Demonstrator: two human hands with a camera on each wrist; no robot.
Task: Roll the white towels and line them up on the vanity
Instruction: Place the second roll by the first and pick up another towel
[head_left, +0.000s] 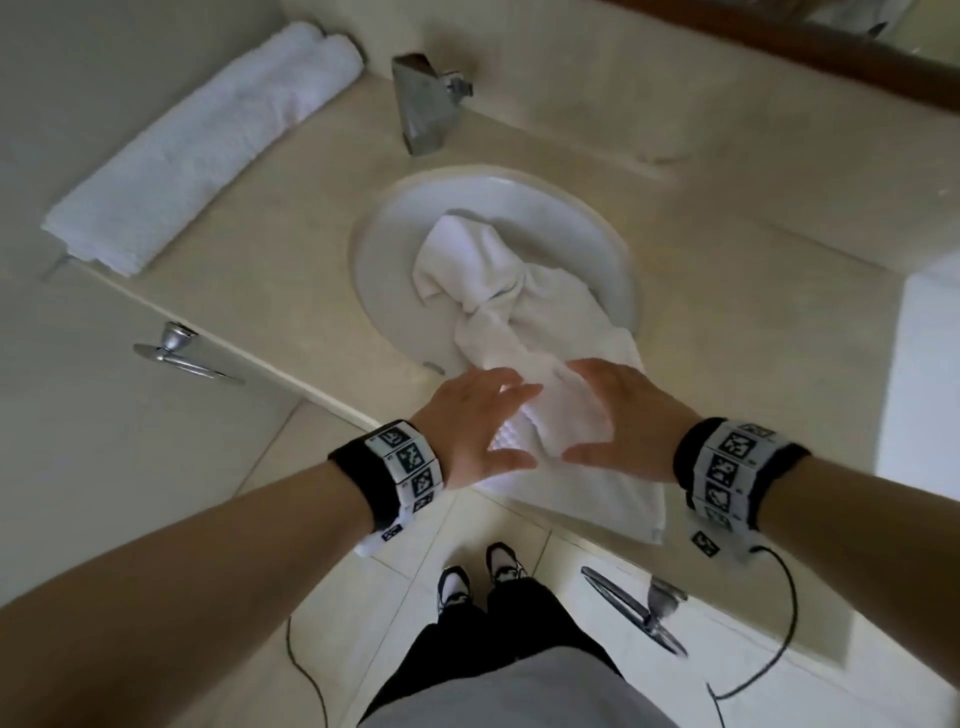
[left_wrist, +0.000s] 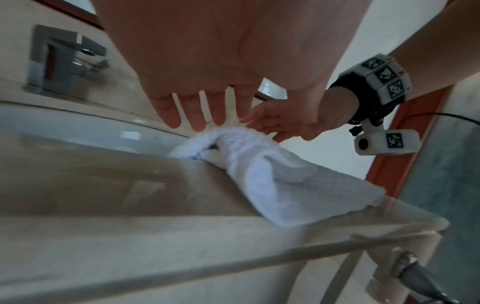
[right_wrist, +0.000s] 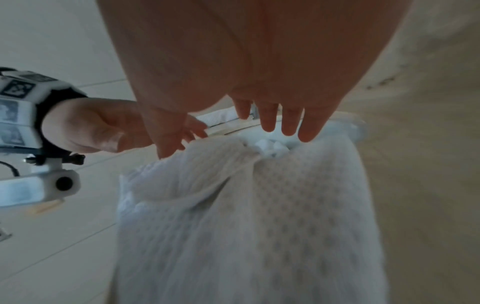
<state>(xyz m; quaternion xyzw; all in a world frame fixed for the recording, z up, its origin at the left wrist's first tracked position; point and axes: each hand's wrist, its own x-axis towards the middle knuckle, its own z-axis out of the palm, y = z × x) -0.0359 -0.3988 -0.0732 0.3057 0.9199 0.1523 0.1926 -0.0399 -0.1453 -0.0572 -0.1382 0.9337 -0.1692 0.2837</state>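
Note:
A crumpled white towel (head_left: 524, 322) lies half in the sink (head_left: 395, 244) and trails over the vanity's (head_left: 291, 280) front edge. My left hand (head_left: 483, 421) and right hand (head_left: 613, 415) hover over its near end, fingers spread and straight, one on each side. In the left wrist view my left fingers (left_wrist: 197, 113) stand just above the towel (left_wrist: 262, 174), holding nothing. The right wrist view shows my right fingers (right_wrist: 288, 121) above the waffle-textured towel (right_wrist: 259, 216). A rolled white towel (head_left: 208, 140) lies at the back left of the vanity.
A chrome tap (head_left: 426, 104) stands behind the sink. Cabinet handles (head_left: 176, 353) (head_left: 639, 608) sit below the counter edge. A mirror frame (head_left: 779, 47) runs along the back right. Bare beige counter lies right of the sink. My feet (head_left: 478, 571) stand on the tiled floor.

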